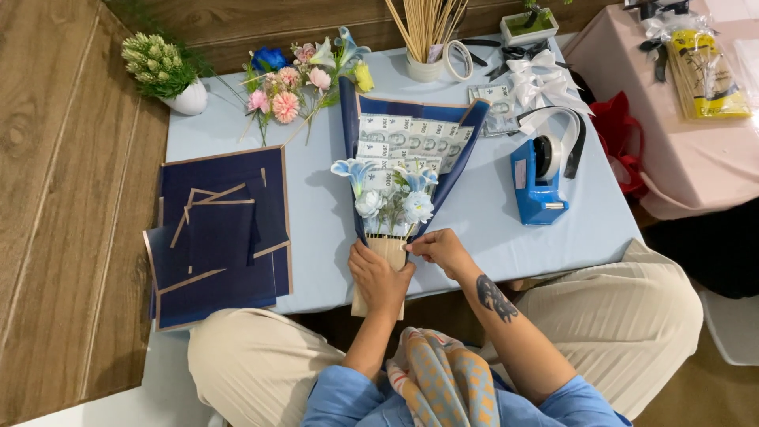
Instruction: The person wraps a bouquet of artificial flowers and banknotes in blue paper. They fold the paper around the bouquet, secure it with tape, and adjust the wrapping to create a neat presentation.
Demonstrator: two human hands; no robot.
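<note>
Where pale blue table (332, 237) meets wood floor (63, 198), left hand (379, 277) gripping bouquet (395, 182), right hand (439, 249) pinching it

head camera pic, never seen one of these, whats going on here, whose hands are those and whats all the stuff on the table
There is no machine here. The one picture comes from a camera worn on a person's head, looking down, so you see their own lap, arms and the table in front of them.

Both hands meet at the base of a bouquet wrapped in dark blue paper, filled with banknotes and pale blue flowers. The left hand grips the tan stem wrap. The right hand pinches at its top edge.

On the light blue table lie a stack of dark blue paper sheets to the left, loose pink and blue flowers behind, a cup of wooden sticks, white ribbon bows and a blue tape dispenser to the right.
</note>
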